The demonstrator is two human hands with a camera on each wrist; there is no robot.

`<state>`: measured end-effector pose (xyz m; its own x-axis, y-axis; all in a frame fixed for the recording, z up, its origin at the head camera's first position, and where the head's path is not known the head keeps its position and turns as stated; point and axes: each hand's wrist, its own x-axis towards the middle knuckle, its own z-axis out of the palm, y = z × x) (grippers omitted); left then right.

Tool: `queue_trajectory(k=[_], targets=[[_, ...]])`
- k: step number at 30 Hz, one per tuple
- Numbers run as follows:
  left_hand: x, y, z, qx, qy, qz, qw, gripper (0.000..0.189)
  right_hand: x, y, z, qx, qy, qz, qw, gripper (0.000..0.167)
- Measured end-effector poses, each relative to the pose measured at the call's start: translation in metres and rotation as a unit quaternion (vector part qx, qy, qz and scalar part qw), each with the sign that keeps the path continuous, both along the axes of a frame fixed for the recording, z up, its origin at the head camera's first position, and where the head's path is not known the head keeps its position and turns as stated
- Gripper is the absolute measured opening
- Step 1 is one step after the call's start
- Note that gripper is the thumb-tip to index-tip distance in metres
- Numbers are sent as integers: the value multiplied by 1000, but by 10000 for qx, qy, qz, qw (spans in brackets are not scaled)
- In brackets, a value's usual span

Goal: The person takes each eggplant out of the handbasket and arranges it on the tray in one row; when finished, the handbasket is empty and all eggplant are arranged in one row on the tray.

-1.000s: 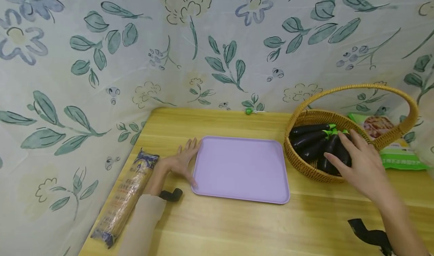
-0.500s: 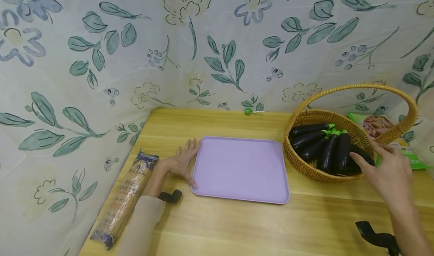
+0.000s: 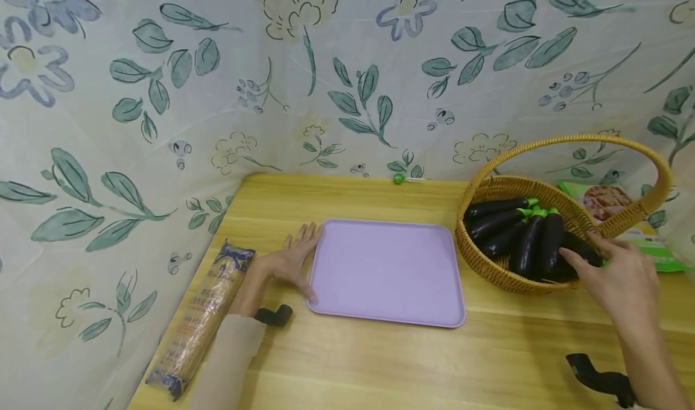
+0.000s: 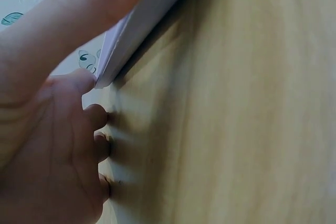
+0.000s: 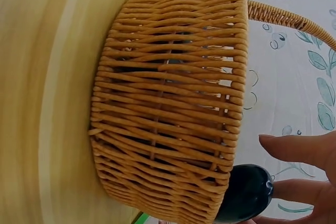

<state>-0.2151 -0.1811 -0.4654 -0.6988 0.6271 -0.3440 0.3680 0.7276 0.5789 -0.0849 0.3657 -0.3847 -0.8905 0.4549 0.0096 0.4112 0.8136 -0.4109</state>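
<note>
A lilac tray (image 3: 385, 271) lies flat on the wooden table. At its left edge is my left hand (image 3: 290, 262), fingers spread, with the thumb and a fingertip against the rim; the left wrist view shows the tray's side (image 4: 134, 30) beside that hand. Several dark eggplants (image 3: 526, 244) with green stems lie in a wicker basket (image 3: 502, 271) to the right. My right hand (image 3: 624, 271) is at the basket's right rim. In the right wrist view, its fingers touch the end of an eggplant (image 5: 249, 192) sticking up past the rim, while the thumb stands apart from it.
The basket's tall handle (image 3: 575, 138) arches above it. Behind it lies a green-edged food packet (image 3: 613, 202). A long packet of dry noodles (image 3: 203, 319) lies at the table's left edge. A green lollipop (image 3: 399, 178) is near the floral cloth (image 3: 358, 66) at the back.
My right hand has moved right, from above the middle of the eggplants to the one by the right rim. Since half a second ago it has barely moved. The left hand stays put.
</note>
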Motion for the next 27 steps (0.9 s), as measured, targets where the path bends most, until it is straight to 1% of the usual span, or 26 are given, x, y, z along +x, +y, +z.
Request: queue_trajectory(k=[4,8,12,14,19,27], targets=[[1,1,1,16,18,8,10000,163,-2,2,-2,37,-25,-4,10000,77],[1,2,3,10,52,-4,10000,163,-4,6,-4,294,31,75,9995,66],[2,2,4,9,54,3,10000,163,-5,9,-3,479,-1,90,9988,61],[2,2,5,-2,46,17,10000,163,-5,10,-1,469,-89,52,9988,59],[3,2,4,-14,28,31,10000,163,-5,10,2,291,-112,-44,9995,56],[1,2,1,-37,47,-7,10000,164,0,7,1,68,-168,-461,9988,59]])
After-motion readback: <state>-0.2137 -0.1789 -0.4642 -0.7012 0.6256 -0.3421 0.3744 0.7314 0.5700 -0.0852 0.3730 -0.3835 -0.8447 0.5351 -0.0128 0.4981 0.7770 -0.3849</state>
